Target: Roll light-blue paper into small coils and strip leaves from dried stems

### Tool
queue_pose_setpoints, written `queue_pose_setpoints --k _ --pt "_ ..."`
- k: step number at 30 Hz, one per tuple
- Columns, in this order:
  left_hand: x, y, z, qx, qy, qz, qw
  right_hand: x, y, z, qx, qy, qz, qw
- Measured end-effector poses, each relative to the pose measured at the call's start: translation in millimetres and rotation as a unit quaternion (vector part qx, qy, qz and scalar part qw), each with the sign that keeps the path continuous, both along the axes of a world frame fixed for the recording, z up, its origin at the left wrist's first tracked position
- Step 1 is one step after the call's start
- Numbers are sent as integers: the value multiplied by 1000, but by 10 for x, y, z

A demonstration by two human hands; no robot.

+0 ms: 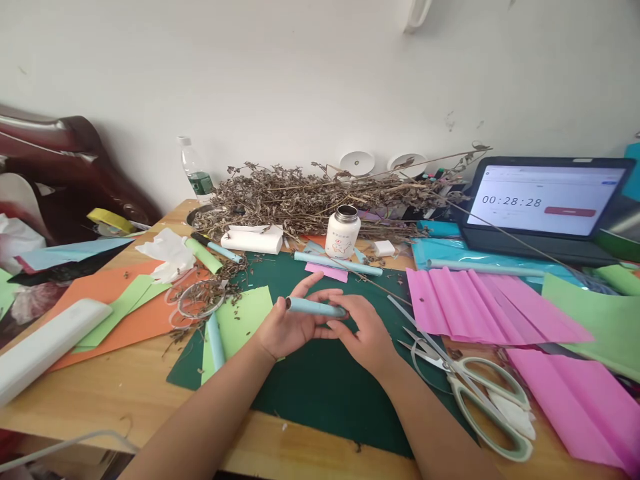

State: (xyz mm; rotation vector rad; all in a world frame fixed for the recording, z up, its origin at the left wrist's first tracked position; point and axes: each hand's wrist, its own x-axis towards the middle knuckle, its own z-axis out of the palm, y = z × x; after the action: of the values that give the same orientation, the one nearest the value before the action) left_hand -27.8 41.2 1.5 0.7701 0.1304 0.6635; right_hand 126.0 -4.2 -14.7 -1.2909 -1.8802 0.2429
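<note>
A short light-blue rolled paper tube (315, 307) lies across both my hands above the green cutting mat (320, 393). My left hand (293, 327) faces palm up under it, with the thumb against its left end and the index finger raised. With thumb and fingertips, my right hand (367, 330) grips its right end. Something dark shows at both ends of the tube. Just beyond the hands stand a white wide-mouthed bottle (343, 233) without a lid and a longer blue paper roll (337, 263) lying flat.
Large scissors (467, 380) lie partly spread to the right, beside pink paper sheets (480, 303). Dried plant stems (300, 200) pile up along the wall. A tablet (545, 207) shows a timer. Green paper (240, 320) and a white oblong case (55, 347) lie left.
</note>
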Motion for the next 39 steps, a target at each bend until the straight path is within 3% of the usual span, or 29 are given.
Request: queue_pose_setpoints --k 8,14,21,24,31,39 --pt "10 13 -15 10 34 8 999 -4 1 19 -1 -32 -44 999" --pt "-40 100 -17 66 109 126 984 6 -14 63 6 -26 -94 995" --pt "-53 159 24 29 140 286 948 8 -6 65 -30 -16 -107 994" --pt "-47 155 30 32 144 328 933 6 -6 70 -47 -7 -100 994" --pt "-6 105 59 94 186 330 921 -30 -38 85 -82 -3 -48 995" --pt "-42 113 57 95 171 301 934 -4 -61 178 -183 122 25 975"
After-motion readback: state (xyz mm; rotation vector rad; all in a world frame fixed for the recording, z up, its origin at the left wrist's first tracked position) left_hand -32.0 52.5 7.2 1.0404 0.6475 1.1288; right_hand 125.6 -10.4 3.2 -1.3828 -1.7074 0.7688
